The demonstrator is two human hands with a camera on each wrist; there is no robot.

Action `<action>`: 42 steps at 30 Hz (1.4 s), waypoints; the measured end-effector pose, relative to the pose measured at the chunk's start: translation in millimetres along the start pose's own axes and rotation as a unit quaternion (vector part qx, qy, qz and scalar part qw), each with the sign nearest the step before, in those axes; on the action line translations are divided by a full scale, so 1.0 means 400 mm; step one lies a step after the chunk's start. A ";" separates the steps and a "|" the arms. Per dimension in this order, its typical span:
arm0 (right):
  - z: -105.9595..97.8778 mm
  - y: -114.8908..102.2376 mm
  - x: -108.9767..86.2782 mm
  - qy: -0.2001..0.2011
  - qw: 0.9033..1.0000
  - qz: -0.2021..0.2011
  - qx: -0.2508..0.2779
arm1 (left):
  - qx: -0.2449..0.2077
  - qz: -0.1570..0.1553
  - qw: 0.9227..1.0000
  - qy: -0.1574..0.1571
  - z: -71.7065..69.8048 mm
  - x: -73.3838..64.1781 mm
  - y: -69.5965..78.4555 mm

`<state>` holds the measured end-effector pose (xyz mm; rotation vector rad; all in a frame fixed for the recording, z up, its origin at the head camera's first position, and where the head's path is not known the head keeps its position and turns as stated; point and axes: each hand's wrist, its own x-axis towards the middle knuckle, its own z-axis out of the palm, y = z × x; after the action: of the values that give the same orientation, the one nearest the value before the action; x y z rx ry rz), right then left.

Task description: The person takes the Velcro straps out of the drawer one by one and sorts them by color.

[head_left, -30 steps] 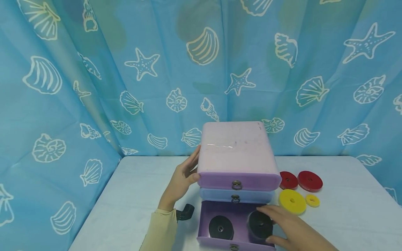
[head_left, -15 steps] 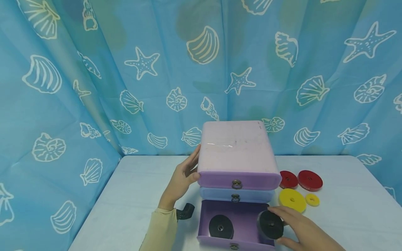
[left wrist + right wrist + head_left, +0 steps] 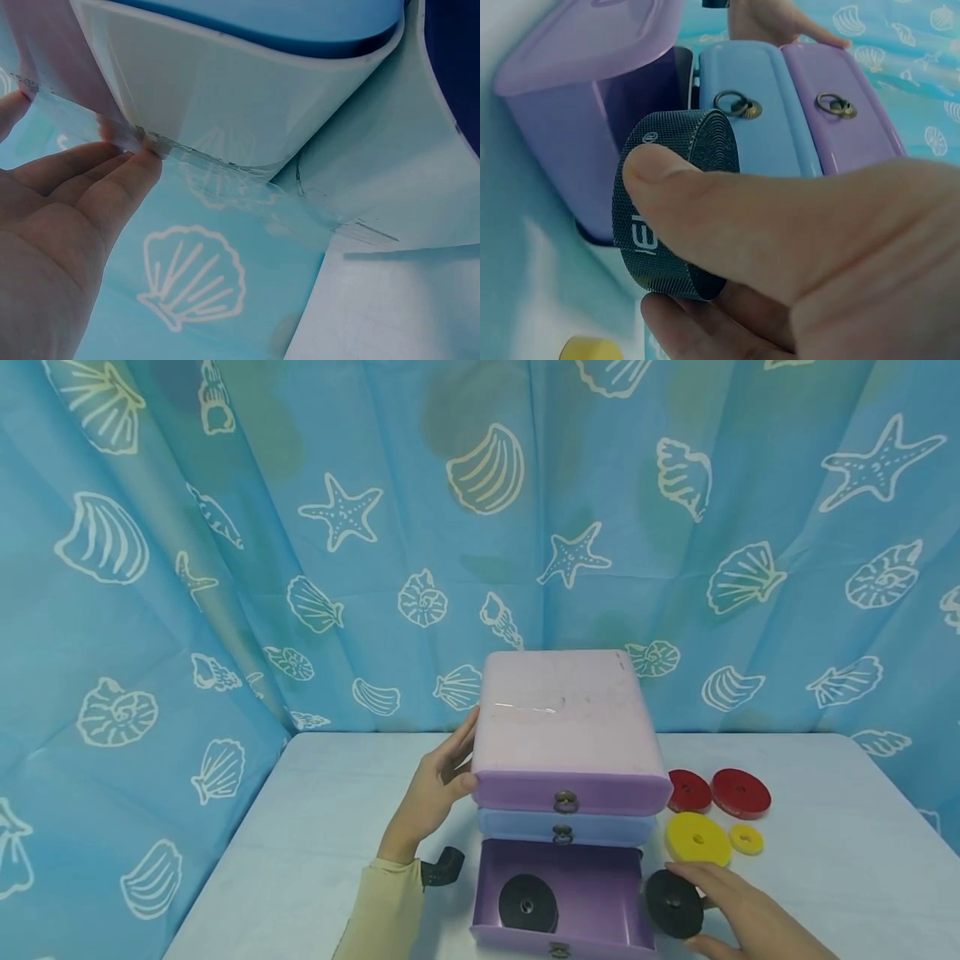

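My right hand (image 3: 738, 910) pinches a black roll of woven strap (image 3: 673, 903) between thumb and fingers, just right of the pulled-out bottom drawer (image 3: 596, 897). In the right wrist view, white lettering shows on the outer face of the roll, and the thumb presses against it. A second black roll (image 3: 517, 906) lies in the left part of the purple drawer. My left hand (image 3: 423, 797) rests along the left side of the small three-drawer chest (image 3: 566, 718). Its fingertips touch clear film on the chest's side in the left wrist view.
Red rolls (image 3: 741, 792), a larger yellow roll (image 3: 697, 839) and a small yellow one (image 3: 746, 839) lie right of the chest. The middle blue drawer (image 3: 525, 827) and the top purple drawer are pushed in. A shell-print curtain (image 3: 420, 527) hangs behind the table (image 3: 300, 843).
My right hand has lifted the black roll from the right part of the drawer and carried it rightward past the drawer's side wall. The left hand has stayed on the chest.
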<state>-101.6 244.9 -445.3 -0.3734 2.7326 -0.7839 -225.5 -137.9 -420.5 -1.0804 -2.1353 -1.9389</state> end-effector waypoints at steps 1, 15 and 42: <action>0.002 0.004 -0.001 0.003 1.000 0.010 0.001 | 0.000 -0.001 1.000 0.000 0.000 0.000 0.000; 0.004 0.048 -0.002 0.008 0.998 0.061 -0.027 | 0.000 -0.007 1.000 0.002 0.003 0.001 0.006; 0.013 0.119 0.029 -0.012 0.994 0.104 -0.024 | 0.005 0.002 1.000 0.004 0.001 0.000 0.004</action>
<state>-118.9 277.8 -477.8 -0.1048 2.7157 -0.6543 -224.7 -137.7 -419.2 -1.0728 -2.1358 -1.9256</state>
